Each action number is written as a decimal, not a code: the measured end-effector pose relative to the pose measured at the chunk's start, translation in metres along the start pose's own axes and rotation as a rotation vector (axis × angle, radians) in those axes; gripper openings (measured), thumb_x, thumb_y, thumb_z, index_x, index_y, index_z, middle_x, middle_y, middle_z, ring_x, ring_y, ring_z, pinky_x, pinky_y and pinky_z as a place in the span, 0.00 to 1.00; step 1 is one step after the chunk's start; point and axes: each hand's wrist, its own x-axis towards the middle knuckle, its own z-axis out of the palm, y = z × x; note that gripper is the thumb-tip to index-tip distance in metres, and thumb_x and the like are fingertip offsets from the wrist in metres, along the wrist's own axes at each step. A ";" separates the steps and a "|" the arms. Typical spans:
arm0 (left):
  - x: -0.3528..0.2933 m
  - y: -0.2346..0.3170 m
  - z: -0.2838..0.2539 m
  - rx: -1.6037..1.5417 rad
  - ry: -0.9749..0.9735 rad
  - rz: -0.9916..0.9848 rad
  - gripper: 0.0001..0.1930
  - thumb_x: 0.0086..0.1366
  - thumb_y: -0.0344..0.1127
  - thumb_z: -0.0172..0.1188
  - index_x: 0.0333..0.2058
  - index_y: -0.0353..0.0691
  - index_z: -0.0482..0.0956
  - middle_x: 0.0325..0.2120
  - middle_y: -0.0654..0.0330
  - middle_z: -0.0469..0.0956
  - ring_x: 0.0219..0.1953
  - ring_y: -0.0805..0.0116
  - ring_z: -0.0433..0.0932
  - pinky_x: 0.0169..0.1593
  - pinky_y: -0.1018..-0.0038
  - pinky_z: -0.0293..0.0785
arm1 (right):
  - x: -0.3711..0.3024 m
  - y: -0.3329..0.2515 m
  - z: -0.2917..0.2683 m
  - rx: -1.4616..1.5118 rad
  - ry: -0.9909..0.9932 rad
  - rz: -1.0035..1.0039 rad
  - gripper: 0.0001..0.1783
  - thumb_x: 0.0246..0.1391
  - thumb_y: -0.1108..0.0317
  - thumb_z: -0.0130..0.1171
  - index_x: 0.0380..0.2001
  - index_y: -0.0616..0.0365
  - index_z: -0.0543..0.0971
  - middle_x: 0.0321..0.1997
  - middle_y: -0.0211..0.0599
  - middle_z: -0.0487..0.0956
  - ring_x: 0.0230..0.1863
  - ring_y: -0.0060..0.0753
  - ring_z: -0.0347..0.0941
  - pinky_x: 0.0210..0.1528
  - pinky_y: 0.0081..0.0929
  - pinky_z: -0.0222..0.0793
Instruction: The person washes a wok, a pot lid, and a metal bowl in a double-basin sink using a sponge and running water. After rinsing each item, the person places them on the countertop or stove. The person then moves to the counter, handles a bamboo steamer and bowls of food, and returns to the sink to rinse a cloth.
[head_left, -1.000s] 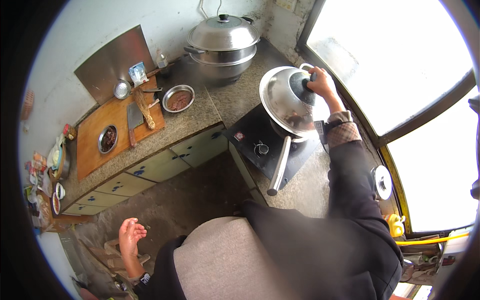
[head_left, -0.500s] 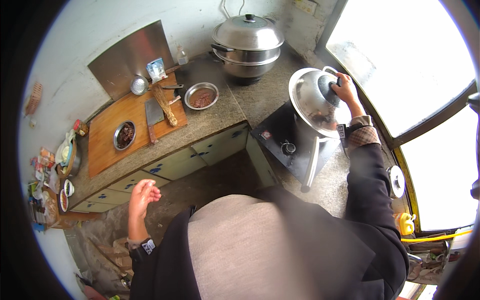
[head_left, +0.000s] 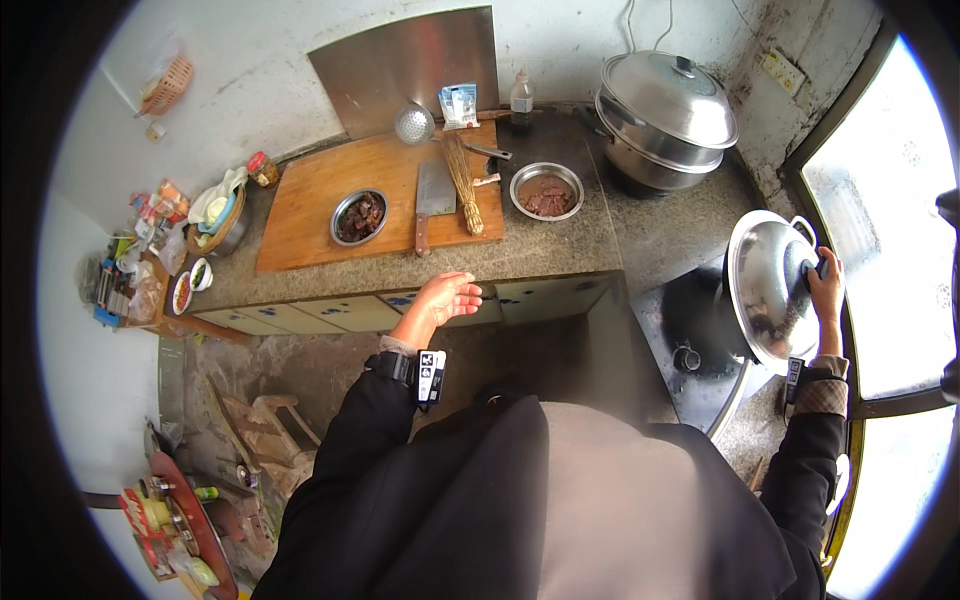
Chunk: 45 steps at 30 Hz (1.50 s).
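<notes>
A grey speckled counter (head_left: 560, 245) runs along the wall and turns at the right-hand corner. Directly on it are a wooden cutting board (head_left: 300, 215), 1 metal bowl (head_left: 515, 194) of reddish pieces just right of the board, a steamer (head_left: 655, 152) near the corner, a bottle (head_left: 521, 100) at the back, a jar (head_left: 263, 172) at the left and a black cooker (head_left: 690, 305). The board carries 1 small bowl (head_left: 336, 226) of dark pieces, a cleaver (head_left: 435, 190) and a straw brush (head_left: 463, 192). A pan (head_left: 732, 402) sits on the cooker. A wooden chair (head_left: 268, 440) rests on the floor (head_left: 545, 360).
</notes>
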 end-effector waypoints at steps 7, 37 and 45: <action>0.105 0.031 -0.046 -0.170 -0.090 -0.047 0.12 0.60 0.40 0.56 0.35 0.36 0.72 0.31 0.52 0.77 0.34 0.58 0.77 0.38 0.64 0.76 | 0.004 -0.008 -0.002 -0.003 0.023 0.044 0.26 0.38 0.76 0.51 0.47 0.60 0.72 0.46 0.45 0.72 0.50 0.44 0.68 0.56 0.31 0.60; 0.293 0.056 0.063 0.082 -0.120 0.057 0.13 0.53 0.24 0.47 0.38 0.26 0.72 0.32 0.47 0.76 0.30 0.52 0.79 0.29 0.56 0.77 | -0.098 -0.067 -0.165 0.268 0.359 0.388 0.24 0.49 0.78 0.55 0.53 0.60 0.69 0.41 0.30 0.73 0.38 0.19 0.70 0.44 0.16 0.66; 0.193 0.139 0.171 0.438 -0.473 -0.073 0.11 0.49 0.22 0.46 0.33 0.28 0.72 0.28 0.51 0.77 0.26 0.59 0.79 0.29 0.63 0.80 | -0.140 -0.034 -0.180 -0.079 0.366 0.381 0.24 0.46 0.78 0.55 0.51 0.63 0.71 0.40 0.30 0.70 0.34 0.16 0.67 0.37 0.13 0.66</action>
